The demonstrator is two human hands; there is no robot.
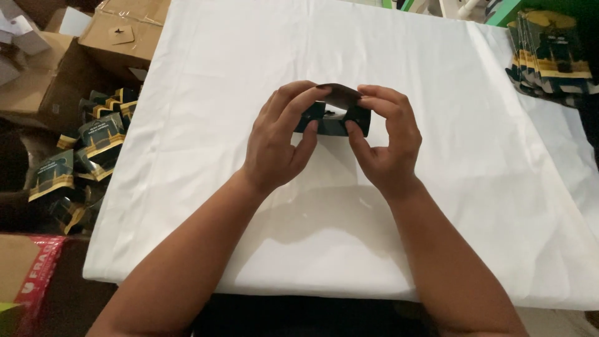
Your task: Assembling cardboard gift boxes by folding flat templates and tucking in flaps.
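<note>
Both my hands hold one small dark pouch [334, 118] above the middle of a table covered with a white cloth [437, 206]. My left hand [277, 140] grips the pouch's left end between thumb and fingers. My right hand [384, 140] pinches its right end, and its top flap is bent over. Most of the pouch is hidden behind my fingers.
A stack of dark and gold pouches [549, 53] lies at the table's far right corner. To the left, off the table, a heap of the same pouches [87, 153] sits among cardboard boxes [121, 28]. A box with red tape [31, 274] stands at lower left.
</note>
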